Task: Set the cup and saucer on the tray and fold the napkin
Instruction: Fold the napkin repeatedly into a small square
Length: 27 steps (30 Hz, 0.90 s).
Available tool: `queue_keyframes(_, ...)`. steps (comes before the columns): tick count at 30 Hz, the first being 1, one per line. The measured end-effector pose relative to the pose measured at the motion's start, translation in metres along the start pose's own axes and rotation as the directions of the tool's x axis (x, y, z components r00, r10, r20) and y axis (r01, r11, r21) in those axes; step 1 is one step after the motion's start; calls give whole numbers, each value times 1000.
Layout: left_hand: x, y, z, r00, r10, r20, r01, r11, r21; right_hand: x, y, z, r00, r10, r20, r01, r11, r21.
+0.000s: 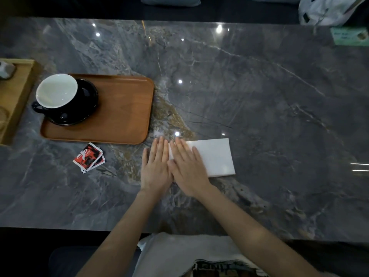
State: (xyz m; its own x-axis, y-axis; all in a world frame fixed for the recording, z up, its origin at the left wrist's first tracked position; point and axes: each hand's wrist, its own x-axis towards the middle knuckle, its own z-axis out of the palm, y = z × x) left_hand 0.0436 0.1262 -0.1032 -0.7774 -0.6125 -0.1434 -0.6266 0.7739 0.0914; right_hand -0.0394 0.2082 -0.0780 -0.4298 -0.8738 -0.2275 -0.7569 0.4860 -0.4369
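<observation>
napkin [214, 156]: left end under right hand [188, 168] | wooden box [15, 100]: cut by left edge

- Grey veined stone-look table [249, 80]: polished, glossy, mirroring ceiling lights.
- Brown rounded rectangular wooden tray [123, 108]: smooth, satin, visible grain.
- Black glazed cup with white inside [57, 90] and black saucer [87, 108]: shiny ceramic.
- White folded paper napkin [215, 156]: matt, smooth.
- Red-and-white sachets [89, 159]: slick printed paper.
</observation>
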Motion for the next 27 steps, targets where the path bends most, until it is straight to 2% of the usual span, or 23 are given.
queue_keyframes(5,0,-1,-1,1000,6,-13,-7,998,-69,-5,37,6,993,78,-85,-95,970,-225)
queue_keyframes(6,1,-1,-1,1000,6,-14,-7,997,-81,-10,51,4,991,112,-70,-125,965,-228)
queue_keyframes(10,3,-1,-2,1000,15,13,-14,995,-95,-27,86,-13,952,262,-158,-290,936,-197)
queue_keyframes(16,4,-3,-3,999,26,37,-22,995,-94,-27,94,-20,964,237,-119,-245,968,-55)
queue_keyframes(19,6,-1,-7,998,14,59,-11,999,-52,-28,107,-25,952,255,-168,-273,958,-92)
queue_keyframes(23,9,17,-20,998,-61,36,61,998,-7,-29,114,-27,942,303,-145,-325,932,-163)
queue_keyframes(27,9,51,-18,997,72,2,-71,989,-132,-28,112,-24,935,318,-158,-342,925,-165)
